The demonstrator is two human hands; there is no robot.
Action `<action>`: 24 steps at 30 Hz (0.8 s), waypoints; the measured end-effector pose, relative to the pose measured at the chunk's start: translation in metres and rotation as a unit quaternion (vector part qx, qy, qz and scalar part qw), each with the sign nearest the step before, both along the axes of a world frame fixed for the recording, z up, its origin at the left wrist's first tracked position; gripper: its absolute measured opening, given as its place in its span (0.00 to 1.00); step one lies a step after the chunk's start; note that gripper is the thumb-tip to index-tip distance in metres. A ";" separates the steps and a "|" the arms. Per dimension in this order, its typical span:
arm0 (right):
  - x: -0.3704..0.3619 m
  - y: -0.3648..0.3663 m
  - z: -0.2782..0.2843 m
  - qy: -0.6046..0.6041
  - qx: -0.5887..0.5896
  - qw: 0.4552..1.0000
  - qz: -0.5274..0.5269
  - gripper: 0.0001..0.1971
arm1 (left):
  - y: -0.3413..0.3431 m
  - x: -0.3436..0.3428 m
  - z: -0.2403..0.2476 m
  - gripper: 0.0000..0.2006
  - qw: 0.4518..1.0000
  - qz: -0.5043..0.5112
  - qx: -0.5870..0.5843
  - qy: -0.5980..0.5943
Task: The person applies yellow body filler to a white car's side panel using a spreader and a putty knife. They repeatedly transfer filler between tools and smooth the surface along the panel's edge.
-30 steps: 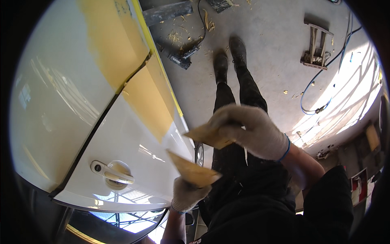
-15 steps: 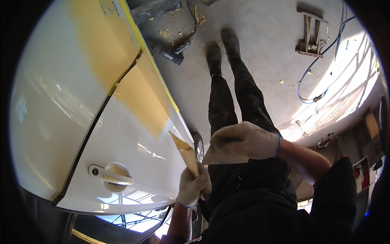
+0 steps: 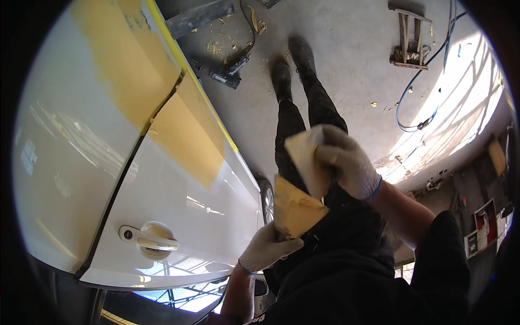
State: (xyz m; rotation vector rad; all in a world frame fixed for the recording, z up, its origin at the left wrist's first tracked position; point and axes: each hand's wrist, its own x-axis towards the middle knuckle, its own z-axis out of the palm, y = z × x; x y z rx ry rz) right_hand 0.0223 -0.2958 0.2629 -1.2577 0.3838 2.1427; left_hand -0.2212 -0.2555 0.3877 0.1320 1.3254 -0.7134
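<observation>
My left hand (image 3: 266, 249), in a knitted work glove, grips a flat spreader (image 3: 292, 211) coated with yellow filler, its broad face turned up. My right hand (image 3: 351, 165), gloved the same way, is closed on a second, pale putty spreader (image 3: 307, 160). The right spreader is slightly blurred and tilted, its lower end close to the filler-covered one; whether they touch I cannot tell. To the left stands a white car side with a door (image 3: 189, 216). A smooth patch of yellow filler (image 3: 189, 135) spans the panel gap, apart from both hands.
The door handle (image 3: 149, 238) juts out near my left arm. Yellow tape (image 3: 173, 46) lines the panel's edge. On the floor are a black tool (image 3: 225, 78) with a cable, a small wooden stool (image 3: 413, 40), a blue hose (image 3: 401, 116) and scattered yellow scraps.
My left hand has turned its spreader from edge-on to face-up, moving it right. My right hand has risen slightly and tilted its spreader upright beside it.
</observation>
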 end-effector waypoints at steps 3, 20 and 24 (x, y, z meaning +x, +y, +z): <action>-0.001 -0.026 0.009 0.033 0.173 0.961 0.213 0.17 | -0.010 -0.013 -0.004 0.15 0.995 0.098 0.025 -0.011; 0.002 -0.051 0.064 -0.134 0.071 0.988 0.000 0.13 | -0.030 0.019 0.033 0.13 0.995 0.019 0.062 -0.073; 0.001 -0.066 0.125 -0.141 0.062 0.980 0.128 0.09 | -0.023 0.000 0.052 0.11 0.974 0.161 0.156 -0.035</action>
